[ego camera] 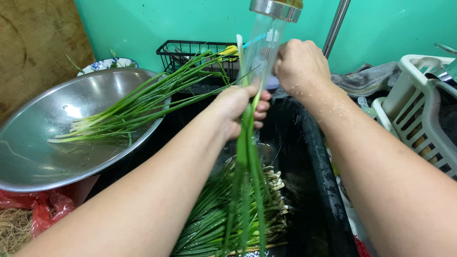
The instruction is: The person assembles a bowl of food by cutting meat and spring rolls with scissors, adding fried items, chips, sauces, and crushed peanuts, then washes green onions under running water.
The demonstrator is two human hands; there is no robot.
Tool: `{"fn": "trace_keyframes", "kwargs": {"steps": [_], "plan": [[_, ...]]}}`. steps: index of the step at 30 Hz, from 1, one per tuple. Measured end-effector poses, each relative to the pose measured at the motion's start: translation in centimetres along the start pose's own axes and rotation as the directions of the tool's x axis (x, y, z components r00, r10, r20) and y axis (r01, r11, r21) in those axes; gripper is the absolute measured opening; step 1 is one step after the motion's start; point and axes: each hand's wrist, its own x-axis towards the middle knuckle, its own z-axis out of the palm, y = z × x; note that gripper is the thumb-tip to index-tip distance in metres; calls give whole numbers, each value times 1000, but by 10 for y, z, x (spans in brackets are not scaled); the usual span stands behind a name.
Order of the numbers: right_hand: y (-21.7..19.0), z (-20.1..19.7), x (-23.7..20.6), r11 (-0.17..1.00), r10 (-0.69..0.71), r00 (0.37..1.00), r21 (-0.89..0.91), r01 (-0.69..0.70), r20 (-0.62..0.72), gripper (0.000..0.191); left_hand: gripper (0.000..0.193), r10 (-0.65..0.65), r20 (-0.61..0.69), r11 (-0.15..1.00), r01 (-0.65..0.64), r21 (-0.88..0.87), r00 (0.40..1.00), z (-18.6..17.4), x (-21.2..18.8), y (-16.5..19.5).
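My left hand (240, 109) grips a bunch of green onions (248, 181) near its top, with the long leaves hanging down over a black sink (314, 157). Water streams from a metal tap (276, 8) onto the upper ends. My wet right hand (300, 64) is closed around the top of the same bunch under the stream. A heap of more green onions (214, 223) with pale roots lies in the sink below. To the left, a big steel bowl (33, 157) holds several green onions (138, 104) that stick out over its rim.
A white plastic basket (419, 109) stands at the right beside a grey cloth (366, 78). A black wire rack (190, 50) sits behind the sink against the green wall. A patterned plate (107, 64) and a wooden board (38, 43) are at the back left, with a red plastic bag (43, 207) below the bowl.
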Motion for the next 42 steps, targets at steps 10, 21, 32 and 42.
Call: {"fn": "trace_keyframes", "kwargs": {"steps": [10,21,32,42], "plan": [[72,13,12,70,451,837,923,-379,309,42,38,23,3,999,-23,-47,1000,-18,-51,-37],[59,53,-44,497,220,840,684,-535,497,26,24,110,-103,985,-95,142,989,-7,-18,-39],[49,73,-29,943,148,989,302,-139,-8,28,30,198,-341,929,-65,365,919,0,-39,-60],[40,79,-50,680,105,859,594,-430,501,22,30,432,-387,628,36,777,815,3,-43,-59]]}}
